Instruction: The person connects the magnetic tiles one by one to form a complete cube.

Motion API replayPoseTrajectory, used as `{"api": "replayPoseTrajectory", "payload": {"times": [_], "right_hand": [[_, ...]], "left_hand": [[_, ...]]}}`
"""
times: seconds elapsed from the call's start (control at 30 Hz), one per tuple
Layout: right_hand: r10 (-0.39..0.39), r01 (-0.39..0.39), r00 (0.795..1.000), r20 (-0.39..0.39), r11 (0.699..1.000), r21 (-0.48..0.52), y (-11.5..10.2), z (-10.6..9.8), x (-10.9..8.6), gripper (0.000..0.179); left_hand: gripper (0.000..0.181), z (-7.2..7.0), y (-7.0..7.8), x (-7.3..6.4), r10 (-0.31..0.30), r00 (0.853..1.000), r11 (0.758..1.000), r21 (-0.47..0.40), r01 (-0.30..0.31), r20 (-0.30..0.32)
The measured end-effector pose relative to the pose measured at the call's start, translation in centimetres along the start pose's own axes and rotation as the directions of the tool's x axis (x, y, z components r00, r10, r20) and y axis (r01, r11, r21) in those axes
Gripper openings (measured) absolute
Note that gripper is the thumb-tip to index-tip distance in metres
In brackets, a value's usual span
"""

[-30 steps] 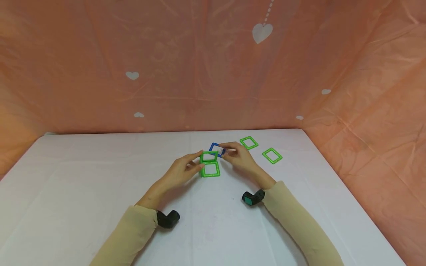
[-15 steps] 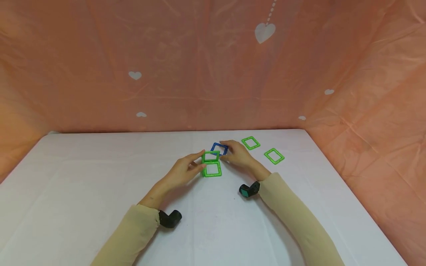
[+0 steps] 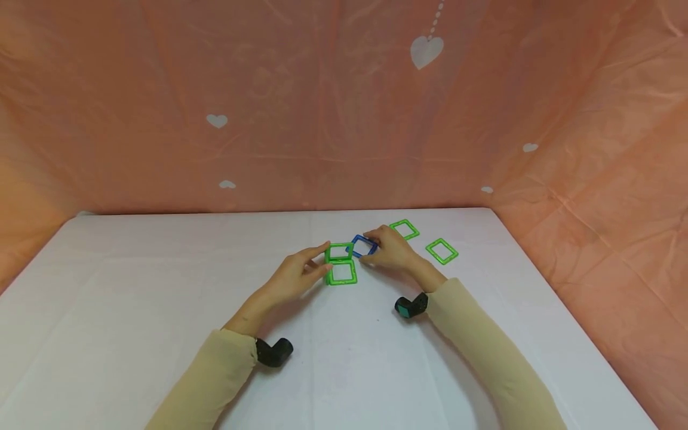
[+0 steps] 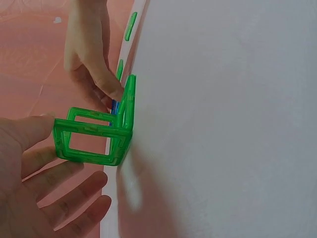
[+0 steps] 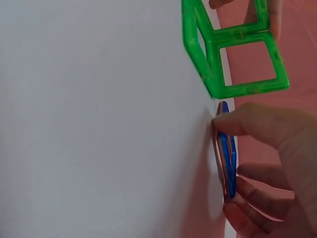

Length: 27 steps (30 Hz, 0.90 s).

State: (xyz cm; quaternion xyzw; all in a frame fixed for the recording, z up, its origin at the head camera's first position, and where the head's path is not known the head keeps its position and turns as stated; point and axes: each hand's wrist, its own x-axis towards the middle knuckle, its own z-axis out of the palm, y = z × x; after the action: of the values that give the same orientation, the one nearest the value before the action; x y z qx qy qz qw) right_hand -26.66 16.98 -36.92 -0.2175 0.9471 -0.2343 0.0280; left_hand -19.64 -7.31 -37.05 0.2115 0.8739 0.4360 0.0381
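In the head view, my left hand (image 3: 292,276) holds the left side of several green square magnetic tiles (image 3: 341,261) joined at their edges. The left wrist view shows this green frame (image 4: 94,128) with its sides standing at angles to one another, thumb and fingers at its edge. Just to the right, my right hand (image 3: 396,251) pinches a blue square magnetic tile (image 3: 368,239) by its edges. Seen from the right wrist, the blue tile (image 5: 226,148) lies close to the white surface, near the lower corner of the green frame. Some fingers are partly hidden.
Two loose green square tiles lie flat beyond my right hand, one farther back (image 3: 412,227) and one to the right (image 3: 450,247). A white cloth (image 3: 161,310) covers the table. An orange curtain (image 3: 301,107) hangs behind it and along the right side.
My right hand first shifts slightly left along the blue tile, then draws it right and a little nearer, turning it. The left hand and green frame stay nearly still.
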Motion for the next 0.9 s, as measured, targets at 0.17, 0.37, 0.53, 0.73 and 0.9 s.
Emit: {"api": "replayPoseTrajectory", "payload": {"times": [0.17,0.37,0.53,0.73,0.9], "right_hand": [[0.006,-0.006,1.0,0.022,1.0,-0.009,0.4,-0.2,-0.4,0.058],[-0.005,0.006,1.0,0.023,0.999,-0.04,0.5,-0.4,-1.1,0.062],[-0.006,0.007,1.0,0.03,0.999,-0.035,0.6,-0.4,-1.6,0.061],[-0.061,0.061,0.998,-0.014,0.998,-0.008,1.1,-0.3,-2.2,0.061],[-0.106,0.112,0.992,-0.065,0.989,0.101,1.1,-0.4,-2.7,0.06]], "left_hand": [[0.054,0.0,0.0,-0.1,0.005,1.0,1.0,0.016,-0.005,-0.003],[0.053,-0.1,0.1,0.0,0.007,1.0,1.0,0.027,-0.007,-0.001],[0.053,-0.2,0.2,0.0,0.012,1.0,0.999,0.034,-0.012,-0.003],[0.053,-0.2,0.2,0.0,0.016,1.0,0.999,0.038,-0.016,-0.002],[0.053,-0.2,0.1,0.1,0.017,1.0,0.999,0.028,-0.017,-0.004]]}}
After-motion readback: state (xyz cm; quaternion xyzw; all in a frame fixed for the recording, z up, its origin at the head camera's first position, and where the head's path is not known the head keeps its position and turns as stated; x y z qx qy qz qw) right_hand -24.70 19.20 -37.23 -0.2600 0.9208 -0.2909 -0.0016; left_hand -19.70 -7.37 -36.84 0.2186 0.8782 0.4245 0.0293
